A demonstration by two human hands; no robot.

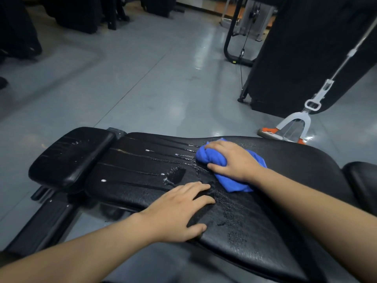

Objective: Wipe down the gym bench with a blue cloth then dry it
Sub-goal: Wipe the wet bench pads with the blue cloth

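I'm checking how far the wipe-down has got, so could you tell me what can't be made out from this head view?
- Bench under the blue cloth: hidden by the cloth and the right hand gripping it.
- Padding beneath the left hand: covered by the flat palm.
- Bench's right end: cut off by the frame edge.
- Mop handle top: runs out of frame.
- Far machines: too dark to identify.

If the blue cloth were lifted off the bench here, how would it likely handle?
The blue cloth looks soft and floppy: it bunches into folds under the right hand. It is probably damp and slightly heavier, given the wet streaks on the bench. It would likely drape, not roll.
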